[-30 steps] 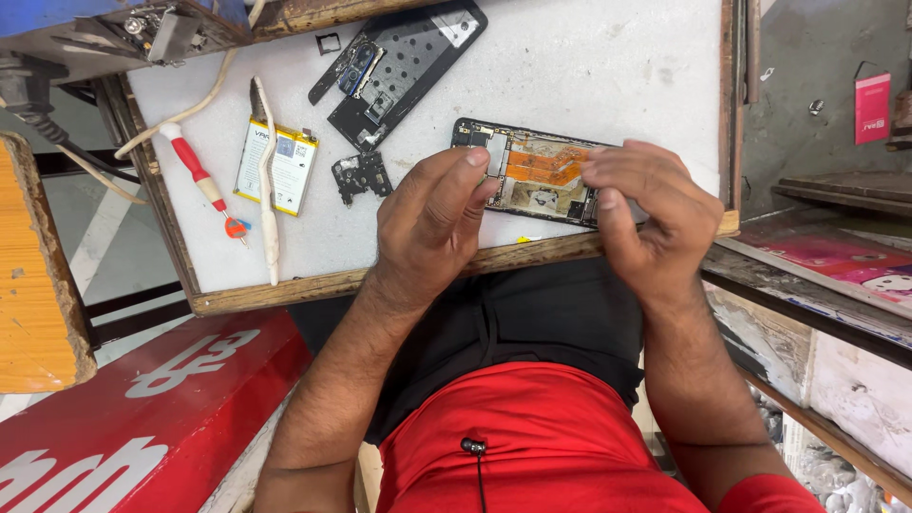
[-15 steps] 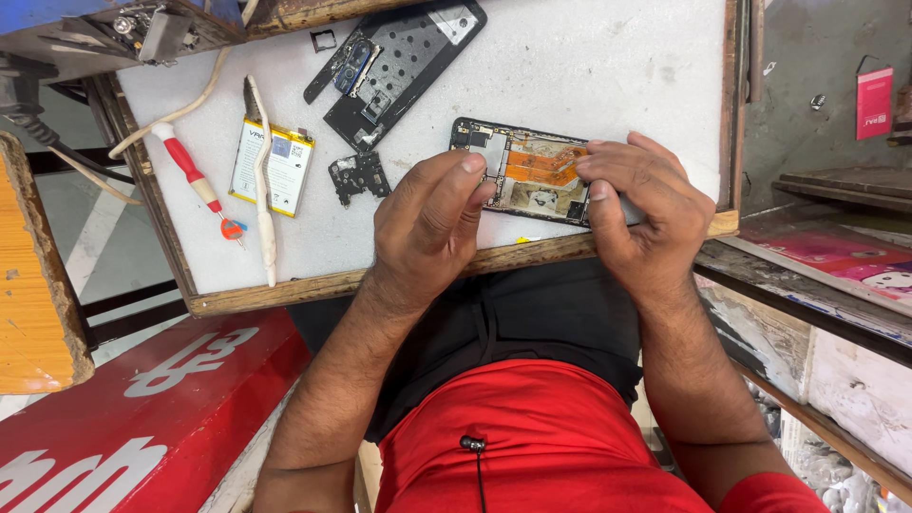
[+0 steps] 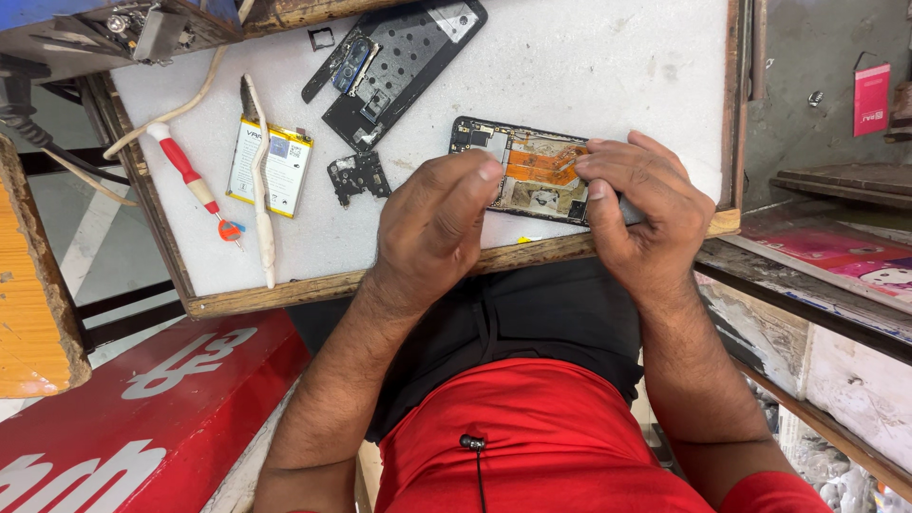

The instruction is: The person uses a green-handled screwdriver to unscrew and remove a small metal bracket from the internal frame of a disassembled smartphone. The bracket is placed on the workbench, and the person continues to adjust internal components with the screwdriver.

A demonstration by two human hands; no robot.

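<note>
An opened phone [image 3: 532,176] with its back off lies near the front edge of the white work surface [image 3: 589,66], showing an orange flex cable and circuit parts. My left hand [image 3: 432,223] is curled over its left part, fingertips touching the frame. My right hand [image 3: 646,204] covers and grips the phone's right end, with fingertips resting on the orange flex cable. The end of the phone under that hand is hidden.
A black back cover [image 3: 399,62], a small black bracket [image 3: 356,176], a white and yellow battery [image 3: 271,166], a white pry tool [image 3: 258,180] and a red-handled screwdriver [image 3: 190,180] lie to the left. A wooden rim [image 3: 285,290] borders the surface. A red box [image 3: 123,408] sits below.
My right hand's fingers have slid left along the phone onto the orange flex cable. My left hand has stayed on the phone's left part.
</note>
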